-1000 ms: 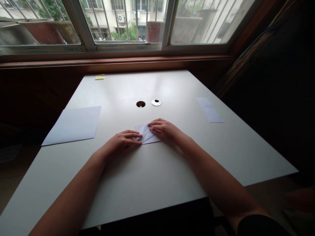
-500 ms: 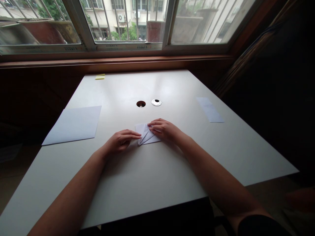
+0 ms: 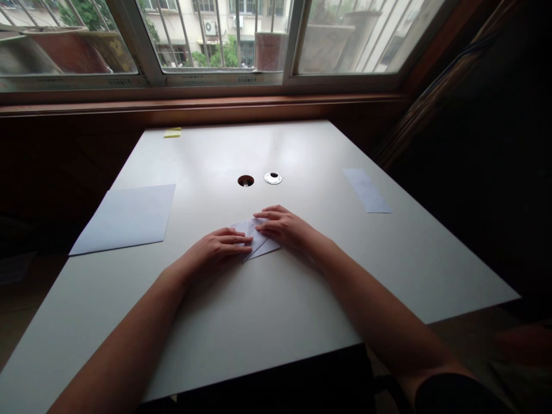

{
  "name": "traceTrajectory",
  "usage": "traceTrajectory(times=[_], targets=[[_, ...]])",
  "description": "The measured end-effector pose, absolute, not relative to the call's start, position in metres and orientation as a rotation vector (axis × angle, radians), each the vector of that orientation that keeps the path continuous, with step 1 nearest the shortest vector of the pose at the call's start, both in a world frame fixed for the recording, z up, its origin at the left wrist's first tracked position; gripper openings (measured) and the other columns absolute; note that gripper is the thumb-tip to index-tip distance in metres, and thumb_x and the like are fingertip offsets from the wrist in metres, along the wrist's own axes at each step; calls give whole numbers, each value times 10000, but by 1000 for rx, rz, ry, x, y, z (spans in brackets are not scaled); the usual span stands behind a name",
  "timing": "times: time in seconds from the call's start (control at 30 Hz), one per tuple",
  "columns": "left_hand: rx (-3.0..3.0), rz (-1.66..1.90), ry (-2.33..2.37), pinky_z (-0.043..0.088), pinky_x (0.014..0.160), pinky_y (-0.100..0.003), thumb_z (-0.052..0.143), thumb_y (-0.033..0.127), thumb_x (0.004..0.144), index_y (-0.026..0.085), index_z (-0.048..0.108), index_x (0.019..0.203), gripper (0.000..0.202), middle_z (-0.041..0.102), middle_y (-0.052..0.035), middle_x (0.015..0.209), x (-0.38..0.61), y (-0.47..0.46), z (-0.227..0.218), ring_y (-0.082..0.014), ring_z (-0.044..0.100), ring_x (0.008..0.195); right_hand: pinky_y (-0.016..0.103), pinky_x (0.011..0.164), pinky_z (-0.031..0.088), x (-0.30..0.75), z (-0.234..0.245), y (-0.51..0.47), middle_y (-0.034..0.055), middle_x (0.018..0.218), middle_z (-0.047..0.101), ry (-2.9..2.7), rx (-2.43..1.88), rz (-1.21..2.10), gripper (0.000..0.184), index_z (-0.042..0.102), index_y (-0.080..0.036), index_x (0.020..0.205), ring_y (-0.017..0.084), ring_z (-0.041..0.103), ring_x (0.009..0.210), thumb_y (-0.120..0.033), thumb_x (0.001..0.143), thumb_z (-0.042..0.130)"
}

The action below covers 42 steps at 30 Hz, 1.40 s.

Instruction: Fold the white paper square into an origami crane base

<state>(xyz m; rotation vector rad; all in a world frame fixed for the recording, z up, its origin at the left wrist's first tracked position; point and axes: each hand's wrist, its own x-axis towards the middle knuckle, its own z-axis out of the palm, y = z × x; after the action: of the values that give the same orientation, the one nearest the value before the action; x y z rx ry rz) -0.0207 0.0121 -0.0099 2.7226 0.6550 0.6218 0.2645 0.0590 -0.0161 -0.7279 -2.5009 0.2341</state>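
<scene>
Two bare hands work over a small, many-creased piece of folded white paper lying flat near the middle of a smooth white table. Take the paper as the clock's centre, with twelve toward the window. The left hand comes in from between eight and nine o'clock, its extended fingers resting on the paper's left part. The right hand comes in from between two and three, fingertips on the upper right part. Neither hand is nearer, since both touch the paper; the hands are apart from each other, a narrow band of paper showing between them. The thumbs are hidden, so whether either hand pinches the paper cannot be told.

A crease slants across that band, from between one and two down to between seven and eight. One pointed corner sticks out toward seven, closest to the left fingertips. With both ends partly covered, the paper's long axis is uncertain.

Well apart are a large white paper sheet just past nine, a narrow white paper strip at two, a small yellow paper pad near eleven, and, around twelve, a round dark hole beside a silver ring-shaped cap.
</scene>
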Motion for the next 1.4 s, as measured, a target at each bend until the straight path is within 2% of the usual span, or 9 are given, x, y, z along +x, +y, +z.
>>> traceTrajectory(times=[0.13,0.27,0.4,0.53,0.67,0.9,1.17,1.4], targets=[[2651,705,638,552,993,-357,554,208,968,299,618,1325,374,668,-47,1305,-18,11,-11,-191,627,1160,422,920,547,264,-12,57,49,1284,657,-2511,-809,133,207,769,-287,1053,262,528,1092,-326,951,593],[2671,699,644,560,972,-377,542,218,976,289,608,1335,372,654,-62,1325,-13,9,-11,-198,631,1107,408,872,544,263,-9,57,75,1228,645,-2509,-834,128,214,775,-298,1047,238,538,966,-337,952,586],[2710,675,648,556,971,-380,552,214,971,270,629,1293,336,667,-53,1304,-10,7,-9,-210,603,1135,384,825,537,262,-13,59,92,1149,643,-2470,-824,241,220,771,-289,1042,203,566,877,-329,966,569],[2750,660,708,508,1060,-407,561,238,969,247,644,1239,282,657,-53,1313,-7,6,-6,-221,552,1258,359,818,532,263,-19,61,82,1106,657,-2399,-795,350,207,770,-279,1036,186,595,873,-331,961,585],[2791,625,720,455,1127,-451,551,243,970,219,589,1317,350,589,-79,1401,-6,6,-7,-254,468,1381,348,821,542,264,-21,62,82,1108,661,-2370,-768,447,198,772,-273,1026,178,616,870,-335,952,600],[2791,652,671,469,1126,-449,563,225,959,237,595,1327,370,602,-66,1391,-8,8,-11,-255,482,1378,362,884,549,266,-20,62,84,1097,656,-2307,-799,563,186,746,-246,1063,204,638,984,-298,911,652],[2796,648,677,473,1123,-446,571,221,953,251,595,1332,381,607,-58,1388,-9,9,-10,-251,493,1370,339,806,569,264,-16,57,89,1105,648,-2266,-874,637,196,732,-220,1063,173,640,854,-260,881,675],[2828,676,656,487,1107,-430,561,217,959,259,582,1356,399,621,-53,1371,-7,9,-11,-250,506,1360,337,793,572,265,-16,57,91,1109,644,-2267,-861,642,194,730,-222,1064,170,635,847,-273,889,665]])
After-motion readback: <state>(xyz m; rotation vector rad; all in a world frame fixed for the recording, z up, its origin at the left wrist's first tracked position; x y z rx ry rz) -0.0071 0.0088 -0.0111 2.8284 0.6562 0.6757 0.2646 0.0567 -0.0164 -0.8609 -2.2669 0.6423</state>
